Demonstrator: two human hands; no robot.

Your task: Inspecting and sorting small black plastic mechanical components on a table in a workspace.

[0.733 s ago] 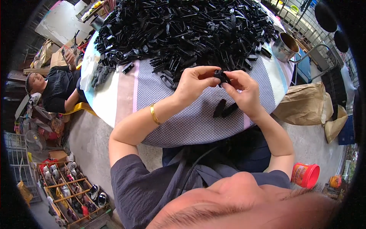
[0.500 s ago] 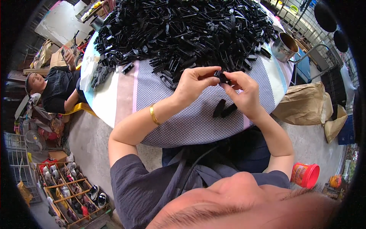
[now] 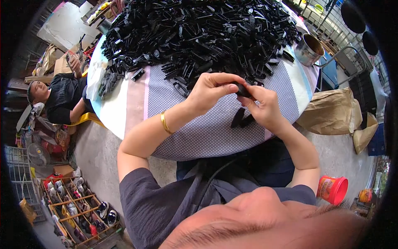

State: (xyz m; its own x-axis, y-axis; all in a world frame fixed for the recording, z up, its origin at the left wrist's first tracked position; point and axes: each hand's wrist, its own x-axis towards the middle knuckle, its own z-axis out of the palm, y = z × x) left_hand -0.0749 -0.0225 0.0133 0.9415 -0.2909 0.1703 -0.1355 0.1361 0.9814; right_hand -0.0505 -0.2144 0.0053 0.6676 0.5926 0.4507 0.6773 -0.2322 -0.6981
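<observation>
Between my two hands, above the near part of the table, is a small black plastic piece [image 3: 242,89]. My left hand [image 3: 211,92] pinches one end with thumb and forefinger. From the other side, the fingers of my right hand [image 3: 264,103] close on the same piece and partly cover it. Just below lie two more black pieces [image 3: 237,118], partly hidden by my right hand. A big heap of similar black plastic pieces [image 3: 199,37] covers the far half of the round table [image 3: 186,143], which has a patterned cloth.
A metal pot [image 3: 306,52] stands at the table's right edge, beside brown paper sacks [image 3: 327,110]. Dark gloves [image 3: 111,81] lie at the left edge, where a person [image 3: 64,97] sits holding a phone. A shoe rack [image 3: 74,209] and a red bucket [image 3: 335,190] stand on the floor.
The black piece has been turned in my fingers, now showing a smooth dark side. Both hands have shifted only slightly. The heap looks the same.
</observation>
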